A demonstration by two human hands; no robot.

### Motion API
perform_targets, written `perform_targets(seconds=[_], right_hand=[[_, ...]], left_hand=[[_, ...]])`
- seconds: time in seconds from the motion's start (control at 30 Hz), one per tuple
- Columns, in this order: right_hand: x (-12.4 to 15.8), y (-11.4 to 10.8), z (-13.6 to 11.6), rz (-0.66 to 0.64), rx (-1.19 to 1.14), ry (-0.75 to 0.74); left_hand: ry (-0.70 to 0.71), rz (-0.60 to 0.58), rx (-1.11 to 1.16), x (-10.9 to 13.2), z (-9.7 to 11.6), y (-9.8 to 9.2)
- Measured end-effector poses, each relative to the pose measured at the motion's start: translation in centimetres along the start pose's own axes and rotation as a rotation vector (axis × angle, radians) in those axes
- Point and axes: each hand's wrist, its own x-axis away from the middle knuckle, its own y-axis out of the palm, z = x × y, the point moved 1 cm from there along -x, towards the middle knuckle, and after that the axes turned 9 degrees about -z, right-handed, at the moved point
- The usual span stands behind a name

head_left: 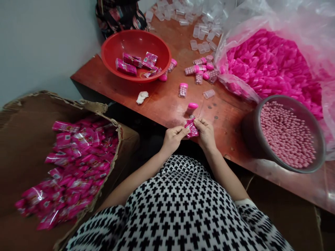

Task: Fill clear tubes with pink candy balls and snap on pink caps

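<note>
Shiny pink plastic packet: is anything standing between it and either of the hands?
Nothing visible does. The left hand and right hand each pinch one side of the shiny pink plastic packet. A small container with a pink cap sits beyond it on the reddish-brown table, not between.

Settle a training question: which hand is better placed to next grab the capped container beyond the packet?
Probably the right hand: it looks nearer the capped container than the left hand does, though both hold the packet.
</note>
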Motion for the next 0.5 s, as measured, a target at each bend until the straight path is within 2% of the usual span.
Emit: perform_targets(seconds=[0.17,0.3,0.4,0.5], right_hand=[[0.3,0.1,-0.4,0.002,0.184,-0.086],[0.7,0.6,-0.5,-0.035,0.335,-0.111],[0.9,1.2,-0.1,-0.081,0.341,-0.092],[0.7,1.4,0.1,-0.056,0.281,-0.039]], left_hand=[[-0.048,0.013,0.175,0.1,0.1,-0.3],[-0.027,0.119,0.215,-0.3,-0.3,-0.1],[0.015,0.209,0.273,-0.4,-0.3,-0.2],[0.023,0.261,0.333,-0.3,-0.1,-0.6]])
